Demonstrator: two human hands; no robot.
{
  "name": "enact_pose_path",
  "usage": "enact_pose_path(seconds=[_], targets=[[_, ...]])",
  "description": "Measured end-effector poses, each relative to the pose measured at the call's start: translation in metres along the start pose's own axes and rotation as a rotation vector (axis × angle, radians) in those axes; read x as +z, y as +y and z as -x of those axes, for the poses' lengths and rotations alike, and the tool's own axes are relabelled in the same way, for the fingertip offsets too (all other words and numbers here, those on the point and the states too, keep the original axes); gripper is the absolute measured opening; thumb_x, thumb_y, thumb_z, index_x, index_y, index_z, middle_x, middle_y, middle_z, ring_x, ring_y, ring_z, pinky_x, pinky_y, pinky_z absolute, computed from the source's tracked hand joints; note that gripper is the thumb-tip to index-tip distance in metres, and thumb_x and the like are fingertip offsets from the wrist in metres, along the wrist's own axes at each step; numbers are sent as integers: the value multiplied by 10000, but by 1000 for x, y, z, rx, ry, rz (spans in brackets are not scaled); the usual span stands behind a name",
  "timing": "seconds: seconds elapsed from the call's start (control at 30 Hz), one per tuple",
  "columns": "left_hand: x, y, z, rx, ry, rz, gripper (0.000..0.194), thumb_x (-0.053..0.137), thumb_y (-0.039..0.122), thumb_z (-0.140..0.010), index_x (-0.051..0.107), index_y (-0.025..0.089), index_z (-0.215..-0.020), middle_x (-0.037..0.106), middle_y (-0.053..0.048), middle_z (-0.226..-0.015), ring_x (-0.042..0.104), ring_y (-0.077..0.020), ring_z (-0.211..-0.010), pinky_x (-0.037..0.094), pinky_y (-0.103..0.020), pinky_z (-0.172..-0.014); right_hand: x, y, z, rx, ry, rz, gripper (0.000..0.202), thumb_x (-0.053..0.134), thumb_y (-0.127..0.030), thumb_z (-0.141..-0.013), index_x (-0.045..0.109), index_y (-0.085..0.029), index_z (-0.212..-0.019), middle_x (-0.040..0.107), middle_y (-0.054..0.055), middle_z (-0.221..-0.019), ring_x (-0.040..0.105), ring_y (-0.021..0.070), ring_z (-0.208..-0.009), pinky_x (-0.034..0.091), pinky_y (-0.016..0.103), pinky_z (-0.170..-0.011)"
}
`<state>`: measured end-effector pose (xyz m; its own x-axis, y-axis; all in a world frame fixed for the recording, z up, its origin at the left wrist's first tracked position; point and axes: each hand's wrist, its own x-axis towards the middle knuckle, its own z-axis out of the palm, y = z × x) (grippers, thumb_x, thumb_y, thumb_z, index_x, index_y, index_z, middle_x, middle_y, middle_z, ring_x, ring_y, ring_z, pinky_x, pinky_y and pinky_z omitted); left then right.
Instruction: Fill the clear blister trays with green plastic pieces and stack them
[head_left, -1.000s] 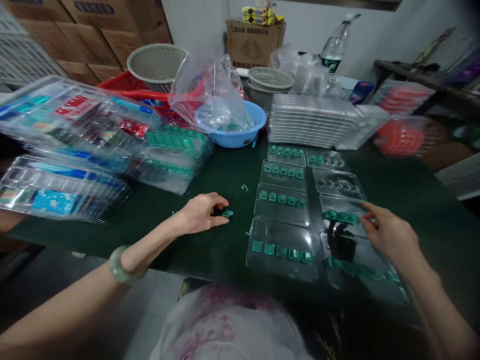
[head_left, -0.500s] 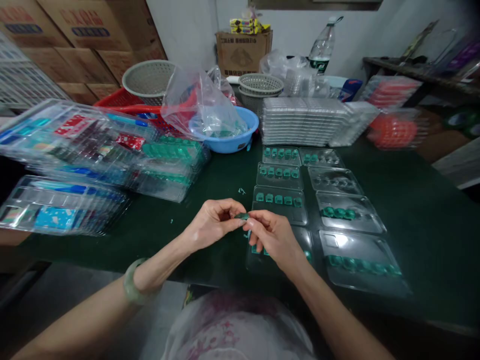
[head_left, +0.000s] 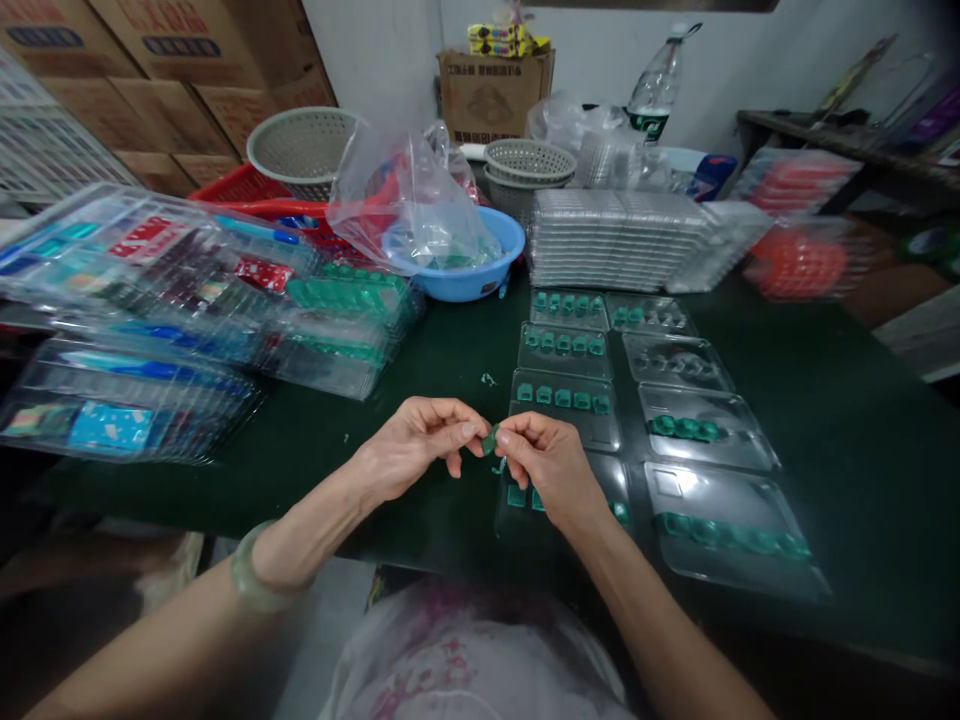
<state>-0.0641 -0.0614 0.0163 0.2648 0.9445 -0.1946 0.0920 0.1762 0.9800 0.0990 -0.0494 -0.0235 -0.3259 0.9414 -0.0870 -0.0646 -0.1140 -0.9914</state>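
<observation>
Between my fingertips is a small green translucent piece [head_left: 490,440], its exact kind too small to make out. My left hand [head_left: 427,440] pinches its left side with thumb and forefinger. On its other side, my right hand [head_left: 551,462] grips it the same way, partly covering the nearest clear plastic tray [head_left: 517,525]. Green pieces sit in a row in that tray and in the trays behind it. A second column of clear trays [head_left: 712,490] lies to the right, some slots holding green pieces. A scrap of green [head_left: 489,380] lies on the dark table beyond my hands.
Stacked filled plastic packs [head_left: 150,290] cover the table's left. Behind stand a blue basin [head_left: 469,285] with a plastic bag [head_left: 420,200], a red basket [head_left: 247,190], grey strainers [head_left: 529,160] and stacked clear trays [head_left: 615,245]. A water bottle [head_left: 658,85] is at the back.
The green piece has been turned from lying flat to a more upright tilt between my fingers. My left fingers have shifted slightly and the lower ones have spread.
</observation>
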Motion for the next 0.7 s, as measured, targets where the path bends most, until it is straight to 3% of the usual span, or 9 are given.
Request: enact_pose_path(seconds=[0.17,0.27,0.5,0.7], targets=[[4,-11,-4,-97,36,204,170,677,231,-652,579,115,-728,598,-41,-659,567,-126,-580,414,-191,-447,2,-2,-2,-37,25,104,138,498,-283,-752,549,-160,-716,454,-55,-473,399,65,-409,320,186,-404],[9,-15,-4,-75,99,219,218,689,230,-638,589,127,-803,574,-9,-635,520,-83,-509,391,-176,-431,4,0,-3,-101,65,200,142,468,-285,-772,527,-168,-719,466,-41,-509,420,79,-452,331,194,-434],[16,-16,1,6,260,50,191,669,287,-647,608,141,-755,548,1,-658,429,-58,-471,321,-173,-393,15,2,-1,-259,172,411,131,386,-229,-821,479,-192,-736,499,-17,-642,459,108,-572,345,228,-542],[19,-9,8,142,356,-98,136,650,264,-670,580,149,-686,552,-1,-744,477,-86,-629,379,-195,-565,25,-1,0,-268,194,522,124,353,-226,-843,448,-203,-766,496,-18,-672,464,120,-607,337,240,-575]])
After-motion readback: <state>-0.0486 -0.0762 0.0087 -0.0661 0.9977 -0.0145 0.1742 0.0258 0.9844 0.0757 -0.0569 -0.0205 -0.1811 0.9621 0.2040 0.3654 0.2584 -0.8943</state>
